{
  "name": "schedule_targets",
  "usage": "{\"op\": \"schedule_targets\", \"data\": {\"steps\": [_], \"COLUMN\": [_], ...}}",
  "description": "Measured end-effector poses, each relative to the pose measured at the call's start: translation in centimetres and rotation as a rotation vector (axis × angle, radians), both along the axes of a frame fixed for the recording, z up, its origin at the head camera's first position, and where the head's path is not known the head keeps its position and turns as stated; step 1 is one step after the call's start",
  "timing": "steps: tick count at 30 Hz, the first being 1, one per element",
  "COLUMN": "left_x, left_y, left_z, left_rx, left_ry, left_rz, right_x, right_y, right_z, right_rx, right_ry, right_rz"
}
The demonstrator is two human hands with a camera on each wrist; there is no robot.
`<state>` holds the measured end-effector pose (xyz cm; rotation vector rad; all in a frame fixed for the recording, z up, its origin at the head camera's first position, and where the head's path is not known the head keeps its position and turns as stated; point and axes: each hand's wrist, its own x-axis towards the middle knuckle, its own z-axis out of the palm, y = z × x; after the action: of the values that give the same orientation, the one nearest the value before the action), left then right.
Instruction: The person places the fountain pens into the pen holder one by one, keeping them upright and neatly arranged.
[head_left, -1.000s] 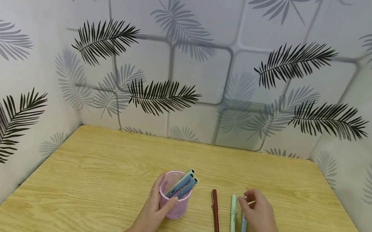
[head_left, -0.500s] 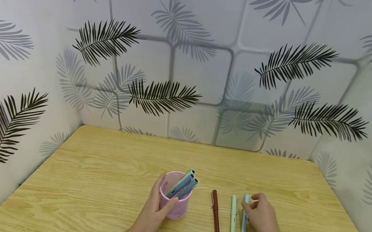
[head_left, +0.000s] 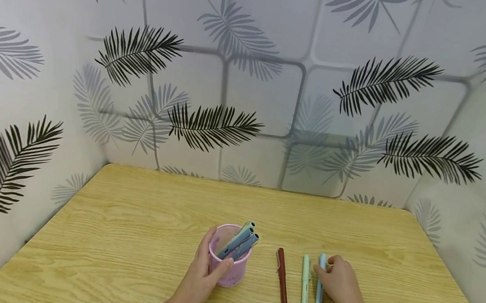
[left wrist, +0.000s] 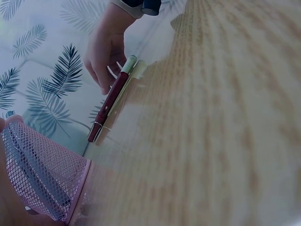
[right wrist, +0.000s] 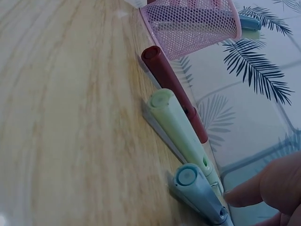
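Note:
My left hand (head_left: 201, 279) grips a pink mesh pen cup (head_left: 231, 271), thumb on its near side. Several blue and pale green pens (head_left: 239, 241) lean in it toward the right. Right of the cup, a dark red pen (head_left: 282, 281), a mint green pen (head_left: 304, 288) and a light blue pen (head_left: 319, 297) lie roughly side by side. My right hand (head_left: 342, 285) is at the blue pen's upper part, thumb across it and index finger to its right. In the right wrist view, a fingertip (right wrist: 240, 193) is close by the blue pen (right wrist: 200, 190); contact is unclear.
The wood-grain table (head_left: 126, 228) meets a pale wall (head_left: 258, 98) with leaf prints at its back. Similar leaf-printed surfaces stand at both sides. Light glares off the table near its front edge.
My right hand has shifted slightly down, uncovering the blue pen's upper end, while that pen has stayed nearly in place. The left hand and the cup have not visibly moved.

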<state>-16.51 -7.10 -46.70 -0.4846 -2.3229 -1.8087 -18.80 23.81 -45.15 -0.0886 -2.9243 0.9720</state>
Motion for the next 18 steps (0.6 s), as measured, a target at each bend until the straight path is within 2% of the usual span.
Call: {"op": "schedule_targets", "data": {"steps": [7,18], "left_x": [0.06,0.12], "left_y": [0.04,0.09], "left_z": [0.13,0.24], "left_rx": [0.006,0.009], "left_ry": [0.000,0.003], "left_rz": [-0.002,-0.002], "right_x": [-0.42,-0.47], "right_y": [-0.12,-0.03], "right_z": [-0.21,-0.09], "right_rx": [0.034,0.025], "right_ry": [0.030,-0.036], "right_rz": [0.015,-0.008]}}
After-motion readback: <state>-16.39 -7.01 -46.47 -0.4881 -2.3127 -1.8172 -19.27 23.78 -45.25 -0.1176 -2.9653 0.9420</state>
